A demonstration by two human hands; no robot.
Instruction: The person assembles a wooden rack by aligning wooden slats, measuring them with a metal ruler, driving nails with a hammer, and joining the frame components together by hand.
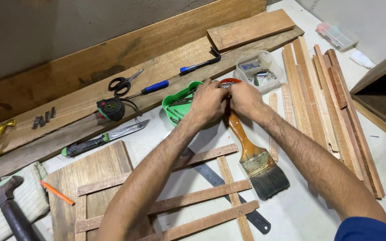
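Where fingers (225,96) meet, contents hidden

White bench top (300,209), scuffed and dusty, ran to the right edge of view. Long wooden planks (112,67) lay along the bench's far edge, against a bare grey wall (45,31) with a rough, mottled surface. Dark wooden box frame (380,89) stood at the right edge. Light was even and soft, with faint shadows.

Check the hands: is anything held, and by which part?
Cannot tell for sure. The left hand and right hand meet fingertip to fingertip over the green tray of nails; whatever they pinch is too small and hidden.
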